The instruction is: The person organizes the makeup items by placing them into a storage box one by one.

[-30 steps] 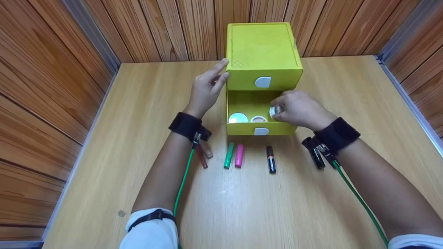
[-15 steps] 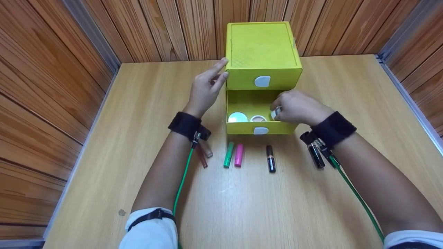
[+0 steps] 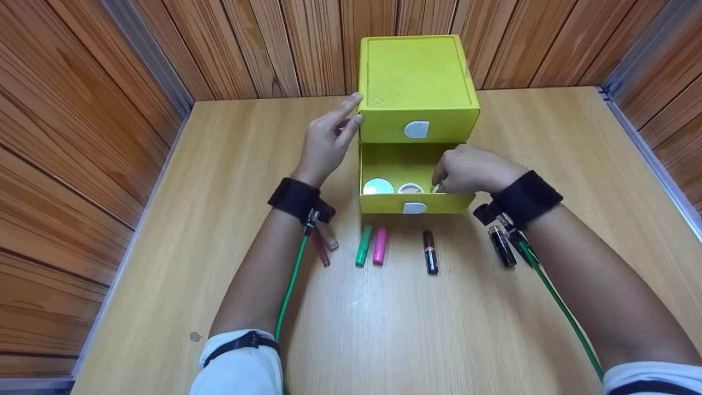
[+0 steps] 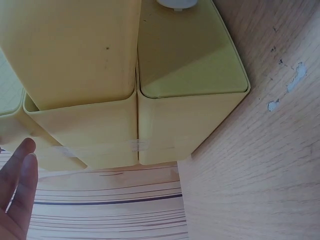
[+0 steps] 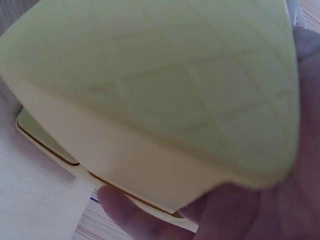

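Observation:
A yellow drawer box [image 3: 419, 77] stands at the back of the table, its middle drawer [image 3: 384, 205] pulled out. Straight fingers of my left hand [image 3: 323, 144] touch the box's left front edge; the left wrist view shows the fingertips beside the box. My right hand [image 3: 474, 169] reaches into the drawer's right side with curled fingers, pinching a small white round thing [image 3: 436, 188], mostly hidden by the hand. To its left lie a white ring-shaped thing [image 3: 410, 188] and a pale round disc [image 3: 378, 186]. The drawer's patterned front fills the right wrist view.
Before the drawer lie a green tube [image 3: 363, 246], a pink tube [image 3: 379, 247] and a black tube [image 3: 430, 253]. Two brownish tubes [image 3: 321, 249] lie by the left wrist, another black tube [image 3: 502, 247] by the right. Wood-panelled walls [image 3: 318, 49] enclose the table.
My right hand has lowered slightly into the drawer and shifted a little right with the white round thing, now less visible. My left hand has stayed against the box.

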Tool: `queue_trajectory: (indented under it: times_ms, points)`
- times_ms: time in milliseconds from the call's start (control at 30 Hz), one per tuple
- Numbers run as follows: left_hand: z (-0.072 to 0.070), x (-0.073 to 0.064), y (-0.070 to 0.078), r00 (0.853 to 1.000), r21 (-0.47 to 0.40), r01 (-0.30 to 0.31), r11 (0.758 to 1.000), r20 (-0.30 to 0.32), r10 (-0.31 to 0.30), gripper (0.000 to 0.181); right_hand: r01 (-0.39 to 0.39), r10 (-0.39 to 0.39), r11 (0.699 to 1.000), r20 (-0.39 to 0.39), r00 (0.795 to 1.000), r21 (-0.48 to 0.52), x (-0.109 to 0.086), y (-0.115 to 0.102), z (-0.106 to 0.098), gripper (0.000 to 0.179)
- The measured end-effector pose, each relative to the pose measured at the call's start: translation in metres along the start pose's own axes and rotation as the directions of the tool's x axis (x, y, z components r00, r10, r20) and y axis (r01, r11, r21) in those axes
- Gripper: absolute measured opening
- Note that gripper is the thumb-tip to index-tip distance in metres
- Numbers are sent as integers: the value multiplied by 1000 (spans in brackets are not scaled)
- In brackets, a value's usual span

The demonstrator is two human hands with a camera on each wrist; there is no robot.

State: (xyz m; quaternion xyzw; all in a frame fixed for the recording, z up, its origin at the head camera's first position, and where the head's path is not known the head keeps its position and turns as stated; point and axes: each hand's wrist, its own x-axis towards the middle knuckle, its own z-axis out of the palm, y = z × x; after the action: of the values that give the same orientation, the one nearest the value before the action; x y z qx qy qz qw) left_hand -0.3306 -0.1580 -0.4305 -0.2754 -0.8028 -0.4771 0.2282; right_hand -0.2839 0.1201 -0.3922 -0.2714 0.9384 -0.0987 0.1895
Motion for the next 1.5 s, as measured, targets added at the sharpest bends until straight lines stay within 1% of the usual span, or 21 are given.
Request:
queue_trajectory:
  times_ms: [100,200,367,500,667,733,833,933,1133,1267,1400,1467,1500]
  points:
    - [0,0,1,1000,-3,-4,1000,0,4,40,-11,11,1000,24,1000,9,1,0,0,24]
    - [0,0,0,1000,-11,-6,1000,-5,6,40,-6,6,1000,41,999,7,2,-1,0,28]
    - [0,0,0,1000,-14,3,1000,-2,-3,40,-10,10,1000,63,998,1,3,-1,-1,31]
    - [1,0,-1,1000,-10,8,1000,2,-8,41,-25,25,1000,78,997,-4,3,0,0,31]
    - [1,-1,-2,1000,-17,8,1000,-4,-8,41,-10,11,1000,84,996,-21,6,0,1,24]
    - [1,-1,-2,1000,-17,5,1000,-9,-5,40,12,-10,999,73,997,-30,7,0,2,21]
    - [0,-1,-2,1000,-10,-6,1000,-12,6,40,32,-30,998,40,999,-51,7,1,3,20]
    - [0,-1,-2,1000,-3,-16,1000,-8,16,40,24,-23,998,18,1000,-61,7,1,4,23]
    - [0,-1,-2,1000,-6,2,1000,-5,-2,40,-25,26,999,36,999,-24,7,-1,4,22]
    - [0,-1,-2,1000,1,10,1000,-2,-10,40,-20,20,1000,26,999,-17,6,-1,4,19]
    - [2,0,-2,1000,15,-1,1000,-4,1,40,12,-12,1000,-20,1000,-15,4,1,5,12]
    - [2,-1,-2,1000,24,-7,1000,-8,8,40,9,-9,1000,-45,999,1,3,2,5,8]
    - [3,-1,-1,1000,27,-9,1000,-7,9,40,2,-1,1000,-59,998,16,1,3,5,9]
